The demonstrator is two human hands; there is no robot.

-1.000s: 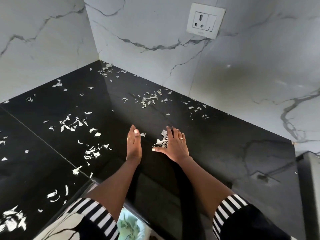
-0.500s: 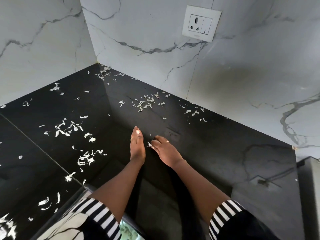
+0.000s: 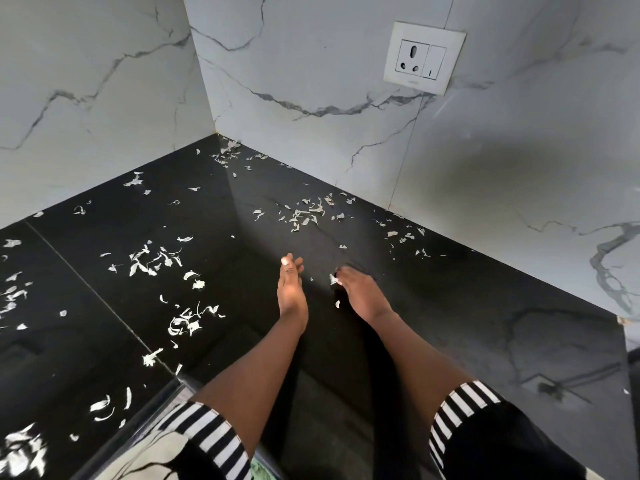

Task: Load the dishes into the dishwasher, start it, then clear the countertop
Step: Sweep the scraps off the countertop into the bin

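Where two marble walls meet at 11 o'clock, we record a glossy black countertop (image 3: 450,341) that fills the lower frame.

1. Left hand (image 3: 292,289): near centre, standing on its little-finger edge on the countertop. The fingers are straight and together, pointing to 12 o'clock, and the palm faces 3 o'clock. It is open and holds nothing.
2. Right hand (image 3: 362,296): just at 3 o'clock of the left hand and apart from it, back upward. The fingers are curled down towards 10 o'clock. Their tips meet one scrap (image 3: 333,279); we cannot tell whether they pinch it or only rest on it.
3. Scraps (image 3: 306,214): thin, white and dry-looking, strewn over the countertop.
   - One cluster lies at 12 o'clock of the hands, near the back wall (image 3: 519,168).
   - A smaller group lies at 1 o'clock, along the wall's foot.
   - A pile sits in the corner at 11 o'clock.
   - Many loose groups run from 10 round to 7 o'clock of the left hand, on both sides of a seam (image 3: 104,302) in the countertop.
   - A single piece lies between the two hands, close to the right one.
4. Socket (image 3: 424,57): white, with a switch on its right half, set in the back wall at 1 o'clock.
5. Cuffs: black-and-white striped, left (image 3: 207,434) at 7 o'clock and right (image 3: 464,407) at 5 o'clock. Both forearms are bare.
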